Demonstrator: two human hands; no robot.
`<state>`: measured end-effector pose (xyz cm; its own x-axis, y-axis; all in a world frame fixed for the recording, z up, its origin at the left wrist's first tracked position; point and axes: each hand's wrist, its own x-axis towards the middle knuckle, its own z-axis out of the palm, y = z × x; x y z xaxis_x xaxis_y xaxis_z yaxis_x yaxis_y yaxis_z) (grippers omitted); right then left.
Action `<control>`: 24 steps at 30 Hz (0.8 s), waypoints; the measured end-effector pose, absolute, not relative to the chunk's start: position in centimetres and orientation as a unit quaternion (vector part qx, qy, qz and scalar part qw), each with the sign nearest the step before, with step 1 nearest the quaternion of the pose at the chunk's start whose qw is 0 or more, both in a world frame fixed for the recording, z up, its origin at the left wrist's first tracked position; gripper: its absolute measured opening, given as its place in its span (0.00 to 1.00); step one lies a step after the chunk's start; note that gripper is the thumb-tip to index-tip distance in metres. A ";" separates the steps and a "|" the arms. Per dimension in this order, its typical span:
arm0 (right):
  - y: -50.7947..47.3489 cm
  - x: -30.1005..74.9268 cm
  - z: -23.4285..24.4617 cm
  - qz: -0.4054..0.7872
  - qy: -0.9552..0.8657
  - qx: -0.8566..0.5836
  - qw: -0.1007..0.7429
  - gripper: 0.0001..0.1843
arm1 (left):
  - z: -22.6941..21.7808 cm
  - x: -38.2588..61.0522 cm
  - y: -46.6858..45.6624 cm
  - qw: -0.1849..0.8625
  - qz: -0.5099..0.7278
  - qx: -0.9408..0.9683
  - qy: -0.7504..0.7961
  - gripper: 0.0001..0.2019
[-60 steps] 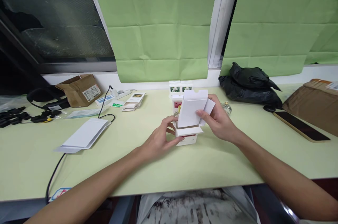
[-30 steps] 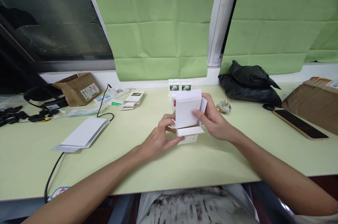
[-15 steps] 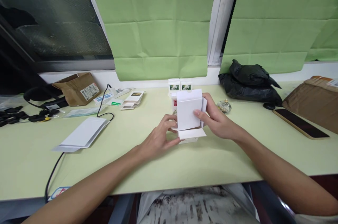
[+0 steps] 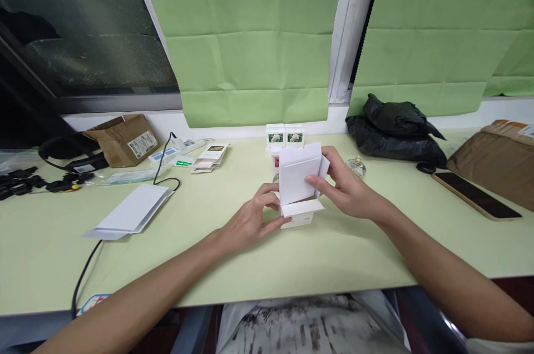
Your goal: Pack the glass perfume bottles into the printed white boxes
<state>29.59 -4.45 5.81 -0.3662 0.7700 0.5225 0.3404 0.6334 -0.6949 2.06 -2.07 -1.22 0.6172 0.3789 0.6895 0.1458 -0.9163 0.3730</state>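
My right hand point(image 4: 346, 187) grips a white folded carton point(image 4: 296, 179) upright at the middle of the pale green table point(image 4: 208, 254), thumb on its front, fingers behind. My left hand point(image 4: 250, 219) pinches the carton's lower left corner, where a bottom flap sticks out toward me. The carton stands over a small white printed box point(image 4: 299, 221). Behind it a box with a red picture is mostly hidden.
Two small flower-print boxes point(image 4: 285, 136) stand at the wall. A glass bottle point(image 4: 355, 166), black bag point(image 4: 396, 134), phone point(image 4: 475, 195) and brown parcel point(image 4: 500, 156) lie right. Flat white cartons point(image 4: 131, 212), a black cable point(image 4: 164, 168), leaflets point(image 4: 211, 156) and a cardboard box point(image 4: 125, 140) lie left.
The carton's open top flap has been folded down and the carton turned slightly in my hands. Both hands stay at the same spot on the table.
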 end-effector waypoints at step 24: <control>-3.1 29.7 5.0 0.303 -0.759 -0.334 0.468 0.34 | -1.0 1.5 -2.0 0.111 0.368 0.905 0.182 0.19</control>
<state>29.69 -3.09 4.97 -0.3375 0.7920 0.5088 0.2237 0.5925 -0.7739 1.51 -2.05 -1.01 0.6626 0.4105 0.6265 0.2471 -0.9094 0.3347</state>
